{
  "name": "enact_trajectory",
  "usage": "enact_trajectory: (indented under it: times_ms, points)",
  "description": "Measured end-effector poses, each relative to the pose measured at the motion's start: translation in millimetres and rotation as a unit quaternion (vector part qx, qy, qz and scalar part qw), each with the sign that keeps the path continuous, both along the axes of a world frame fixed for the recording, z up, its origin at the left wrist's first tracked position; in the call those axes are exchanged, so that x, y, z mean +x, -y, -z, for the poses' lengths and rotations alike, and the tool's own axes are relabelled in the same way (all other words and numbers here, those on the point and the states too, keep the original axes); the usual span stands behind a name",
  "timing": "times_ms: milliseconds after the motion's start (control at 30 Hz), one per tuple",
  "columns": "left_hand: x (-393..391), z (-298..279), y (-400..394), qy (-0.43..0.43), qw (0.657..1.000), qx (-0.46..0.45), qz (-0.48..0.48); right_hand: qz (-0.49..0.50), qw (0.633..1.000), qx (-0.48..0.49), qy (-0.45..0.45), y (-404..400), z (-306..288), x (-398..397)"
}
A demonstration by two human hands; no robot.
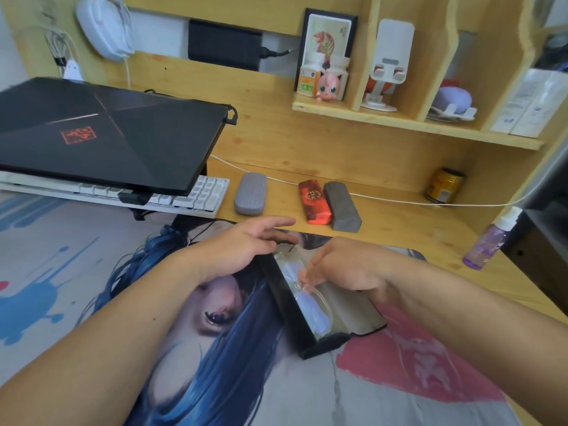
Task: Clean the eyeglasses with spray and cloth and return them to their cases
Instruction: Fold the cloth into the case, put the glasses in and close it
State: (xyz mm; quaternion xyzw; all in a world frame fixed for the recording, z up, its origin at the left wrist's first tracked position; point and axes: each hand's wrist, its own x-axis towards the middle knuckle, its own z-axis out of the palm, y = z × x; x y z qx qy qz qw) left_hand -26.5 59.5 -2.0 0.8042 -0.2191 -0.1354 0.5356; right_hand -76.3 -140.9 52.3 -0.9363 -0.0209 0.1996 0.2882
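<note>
Two bare hands are working over a black case (295,309) lying open on a printed desk mat (92,272), which is covering the near part of the pale wooden tabletop (399,216). The left hand (246,244) is resting on the far end of the case with its fingers stretched out and relaxed, its grip loose and holding nothing. The right hand (344,269) is reaching down into the case, its fingertips pinching the clear-framed eyeglasses (310,299) that are lying inside.

Beyond the hands, three closed cases are sitting on the bare wood: a grey oval case (250,193), a red case (315,202) and, touching it, a dark grey boxy case (342,206). A spray bottle (490,239) of purple liquid is standing upright near the right edge. A white cable (399,201) is trailing across the tabletop behind the cases, and a yellow can (444,186) is standing in the back corner.

To the left, a closed black laptop (101,130) is sitting tilted above a white keyboard (203,195). Against the wall, a wooden shelf (399,121) is carrying a pink round figurine (329,86), a white phone stand (387,66) and white boxes (534,103).
</note>
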Motion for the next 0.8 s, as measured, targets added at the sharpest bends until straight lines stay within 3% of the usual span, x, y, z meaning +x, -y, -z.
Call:
enact_trajectory:
  times_ms: [267,400,467,500,567,667,800]
  points:
    - [-5.6,-7.2,-3.1,-0.005,0.999,-0.013,0.034,0.018,0.997,-0.013,0.071,-4.1,3.8,-8.4]
    - [-8.0,-12.4,-17.8,-0.014,0.986,0.052,0.156,0.06,0.99,0.071,0.111,12.1,3.5,-14.4]
    - [-9.2,-12.4,-19.1,-0.011,0.98,0.085,0.18,0.083,0.977,0.006,0.195,32.7,8.0,-14.2]
    - [-9.8,-12.2,-17.5,0.0,0.979,0.103,0.175,0.093,0.969,-0.051,0.224,44.9,10.9,-13.2]
    - [-12.3,-13.0,-12.8,0.025,0.98,0.14,0.14,0.116,0.97,-0.089,0.195,67.8,16.6,-11.4]
    - [-19.3,-13.6,-2.3,0.063,0.98,0.171,0.084,0.123,0.987,-0.007,0.1,86.8,23.9,-6.0]
    - [-29.8,-4.4,18.8,0.106,0.98,0.168,0.024,0.115,0.978,0.059,0.165,94.0,10.3,1.7]
